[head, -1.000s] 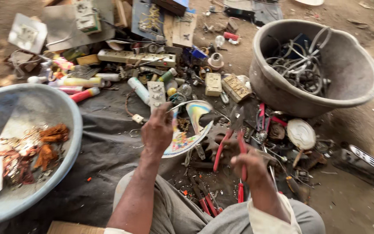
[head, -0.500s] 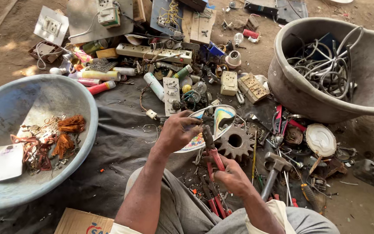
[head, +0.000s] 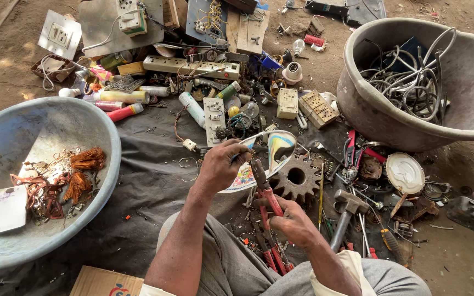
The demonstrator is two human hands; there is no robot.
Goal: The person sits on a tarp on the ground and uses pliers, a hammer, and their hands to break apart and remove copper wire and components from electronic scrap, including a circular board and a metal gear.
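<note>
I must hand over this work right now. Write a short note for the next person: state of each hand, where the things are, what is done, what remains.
Left hand: grip closed on a small blue-wired part, held above the dark cloth.
Right hand: holds red-handled pliers, jaws pointing up at that part.
Around: toothed gear beside the pliers, hammer to the right.
Done: copper wire bundles lie in the blue basin; loose cables sit in the grey tub.
Left: the part is still in hand; many switches and sockets remain on the cloth.

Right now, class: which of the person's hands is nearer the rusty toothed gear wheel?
Right. The right hand sits just below the rusty toothed gear wheel; the left hand lies farther to its left.
</note>
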